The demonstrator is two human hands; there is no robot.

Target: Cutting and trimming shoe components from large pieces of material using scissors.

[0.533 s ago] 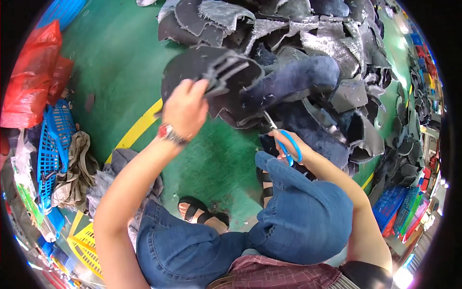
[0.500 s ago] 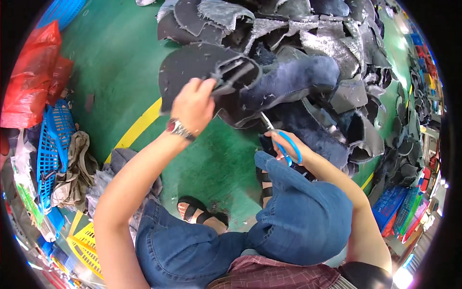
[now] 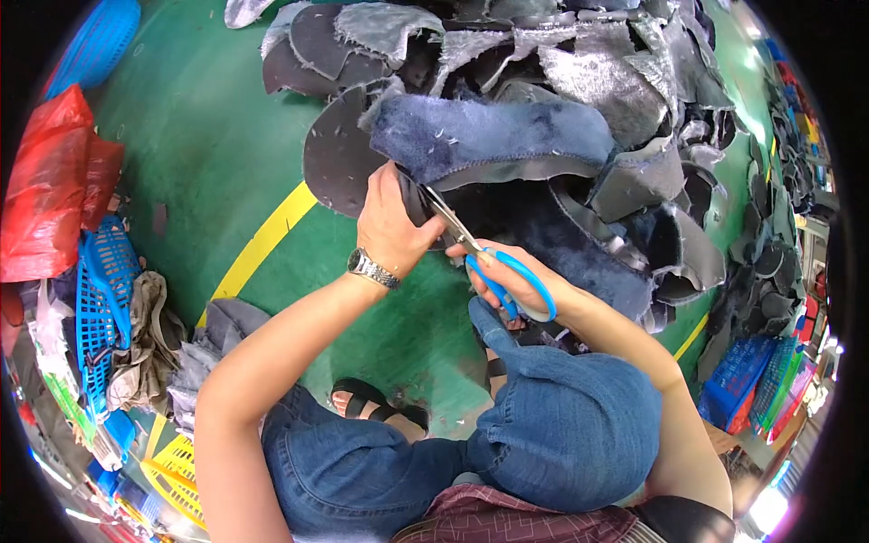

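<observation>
My left hand, a wristwatch on its wrist, is closed on the near edge of a dark material piece. Blue-handled scissors are in my right hand, fingers through the loops. Their metal blades point up and left and meet the dark piece beside my left thumb; whether they cut into it I cannot tell. Just beyond lies a long blue-grey fuzzy piece with a stitched edge. A rounded dark grey panel lies to the left of my left hand, partly under the fuzzy piece.
A heap of grey fuzzy and dark scraps spreads across the far side and right. At left stand a red plastic bag, a blue basket and crumpled cloth. A yellow line crosses the green floor.
My left hand has come nearer and right, turning the dark piece toward the scissors. My right hand has moved left, bringing the blades to its edge. The fuzzy piece now lies farther left.
</observation>
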